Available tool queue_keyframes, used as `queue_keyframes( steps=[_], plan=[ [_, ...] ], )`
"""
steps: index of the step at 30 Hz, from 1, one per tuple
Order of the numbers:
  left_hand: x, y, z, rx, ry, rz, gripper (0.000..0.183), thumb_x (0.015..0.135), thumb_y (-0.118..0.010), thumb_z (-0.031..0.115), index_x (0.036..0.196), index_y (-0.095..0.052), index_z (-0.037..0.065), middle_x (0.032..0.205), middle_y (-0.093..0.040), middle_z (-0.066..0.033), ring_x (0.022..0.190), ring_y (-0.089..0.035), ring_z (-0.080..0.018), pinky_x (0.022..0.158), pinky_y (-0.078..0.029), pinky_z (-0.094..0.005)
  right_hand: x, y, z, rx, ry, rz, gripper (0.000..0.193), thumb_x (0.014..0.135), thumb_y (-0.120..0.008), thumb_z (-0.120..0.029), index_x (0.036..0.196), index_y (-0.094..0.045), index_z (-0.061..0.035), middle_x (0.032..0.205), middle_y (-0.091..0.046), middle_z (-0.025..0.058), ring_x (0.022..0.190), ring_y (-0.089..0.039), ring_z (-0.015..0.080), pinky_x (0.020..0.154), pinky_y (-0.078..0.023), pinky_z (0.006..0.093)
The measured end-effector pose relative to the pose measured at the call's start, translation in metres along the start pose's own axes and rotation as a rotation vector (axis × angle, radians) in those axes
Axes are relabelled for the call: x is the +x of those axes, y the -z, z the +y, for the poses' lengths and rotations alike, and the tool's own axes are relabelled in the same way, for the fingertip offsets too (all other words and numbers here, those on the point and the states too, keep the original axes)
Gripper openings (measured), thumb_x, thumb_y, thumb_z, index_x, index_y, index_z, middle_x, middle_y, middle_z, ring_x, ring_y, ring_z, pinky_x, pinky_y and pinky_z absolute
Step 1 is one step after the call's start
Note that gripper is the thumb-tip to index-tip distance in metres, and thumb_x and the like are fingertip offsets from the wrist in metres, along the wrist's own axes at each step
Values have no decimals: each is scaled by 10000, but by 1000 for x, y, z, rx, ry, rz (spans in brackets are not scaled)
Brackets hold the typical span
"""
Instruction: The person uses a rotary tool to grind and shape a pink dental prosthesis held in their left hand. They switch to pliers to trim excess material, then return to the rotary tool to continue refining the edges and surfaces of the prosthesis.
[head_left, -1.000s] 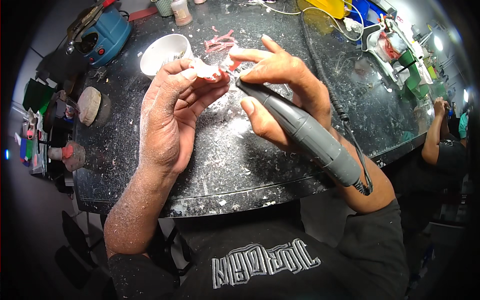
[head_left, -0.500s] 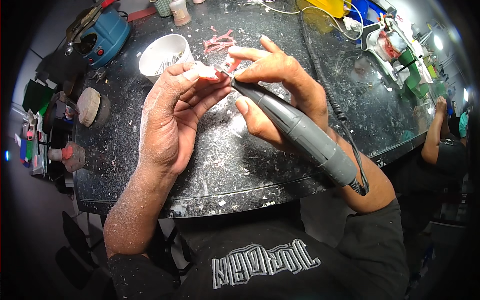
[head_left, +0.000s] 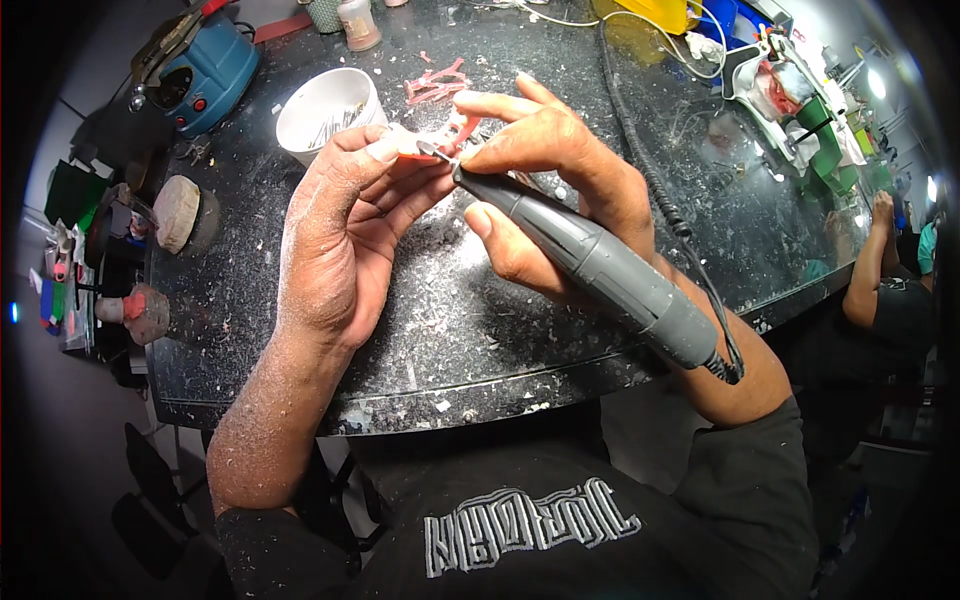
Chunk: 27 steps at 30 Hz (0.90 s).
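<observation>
My left hand [head_left: 345,235], coated in pale dust, pinches a small pink and white denture [head_left: 463,128] between thumb and fingers. In my right hand [head_left: 580,165] lies a dark grey rotary handpiece [head_left: 600,255], slanting from its tip at the upper left down to the cord end. Its metal bur [head_left: 432,150] is at the denture's near side, close to my left fingertips; whether it touches cannot be made out. The right middle and ring fingers reach past the tip beside the denture's far end. Fingers cover part of the denture.
A white cup [head_left: 292,125] holding thin metal bits stands behind my left hand. Pink scraps [head_left: 438,84] lie beyond the denture. The handpiece cord [head_left: 640,160] runs along the right. A blue machine [head_left: 215,80] stands far left; white dust covers the dark bench [head_left: 480,345]. Someone's arm [head_left: 868,265] shows far right.
The handpiece tip has shifted slightly left, and its rear end slightly right. More of the denture's pink curve shows between my hands. My left hand has hardly moved.
</observation>
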<state>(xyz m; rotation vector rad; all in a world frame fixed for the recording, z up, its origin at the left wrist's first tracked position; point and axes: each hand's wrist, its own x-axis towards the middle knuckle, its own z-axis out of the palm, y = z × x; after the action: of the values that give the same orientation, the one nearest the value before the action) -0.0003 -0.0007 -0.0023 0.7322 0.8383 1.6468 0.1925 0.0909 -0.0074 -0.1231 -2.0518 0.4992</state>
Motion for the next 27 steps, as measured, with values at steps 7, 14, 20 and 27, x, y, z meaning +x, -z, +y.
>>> queue_keyframes(
  steps=[7,14,20,27],
  plan=[
    [0,-3,1,25,-26,-24,291,1030,-603,174,1230,-548,-29,1143,-690,-218,1134,-698,-320,1084,-535,-486,0,0,2,-4,20,36,382,817,-758,-59,1177,-633,-43,1091,-711,88,1251,-659,359,1201,-274,629],
    [0,-4,2,10,-8,-25,277,1031,-593,176,1216,-542,-24,1140,-691,-226,1143,-695,-344,1093,-527,-497,0,1,3,-40,35,13,388,815,-741,-60,1181,-613,-44,1094,-698,82,1239,-668,348,1200,-278,626],
    [0,-3,4,-12,4,-55,276,1015,-605,147,1226,-528,-14,1174,-685,-245,1161,-689,-351,1104,-522,-486,0,1,1,-9,11,87,426,859,-826,-141,1214,-610,-48,1100,-697,77,1237,-667,342,1204,-247,637],
    [-2,-9,1,72,-91,-76,288,988,-609,69,1253,-509,19,1190,-696,-229,1202,-673,-315,1130,-481,-456,1,-12,-2,117,-136,212,346,905,-757,49,1212,-606,4,1112,-684,116,988,-706,164,876,-565,268]
  ],
)
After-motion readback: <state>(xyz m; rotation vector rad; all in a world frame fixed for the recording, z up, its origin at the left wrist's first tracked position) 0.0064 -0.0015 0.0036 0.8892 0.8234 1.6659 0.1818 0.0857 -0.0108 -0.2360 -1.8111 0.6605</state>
